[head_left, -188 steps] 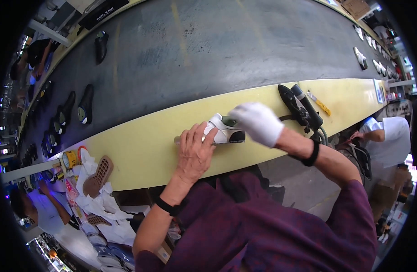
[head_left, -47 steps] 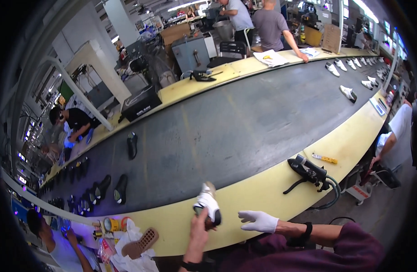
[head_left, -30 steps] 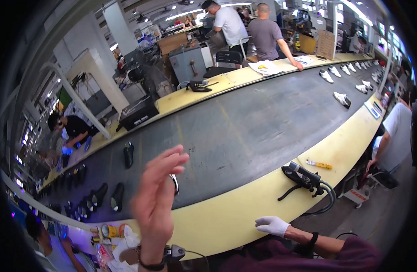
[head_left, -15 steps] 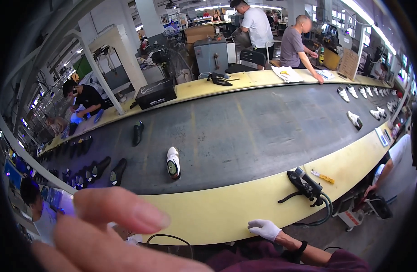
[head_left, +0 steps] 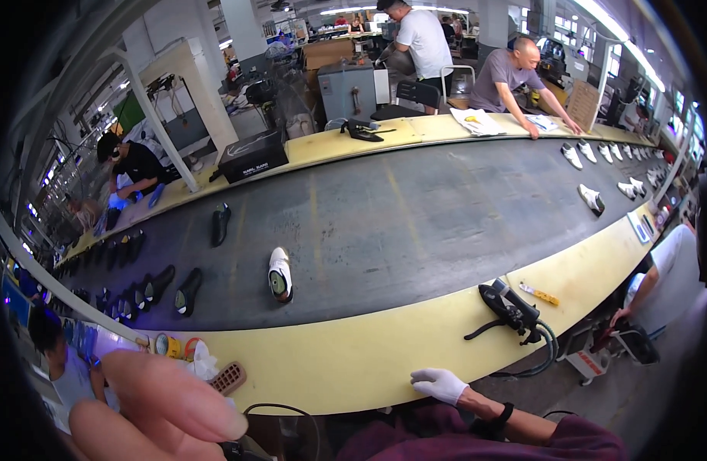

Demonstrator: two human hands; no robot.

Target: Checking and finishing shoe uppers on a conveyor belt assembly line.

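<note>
My left hand, bare and very close to the view, fills the lower left. Its fingers are stretched out and somewhat blurred, and I see nothing in them. Beside its fingertips on the yellow ledge lie a brown sole-like piece with a grid and crumpled white plastic. My right hand, in a white glove, rests at the ledge's near edge, fingers extended and empty. Farther off, a white shoe stands on the dark conveyor belt. A black handheld tool with a hose lies right of my right hand.
A yellow cutter knife lies past the tool. Tape rolls stand at the left. Black shoes line the belt's left, white shoes its right. A black box sits opposite. Several people work around the belt.
My left hand has dropped lower, uncovering the tape rolls, white plastic and brown piece. The view has shifted slightly. A person across the belt has turned and put both hands on the far ledge.
</note>
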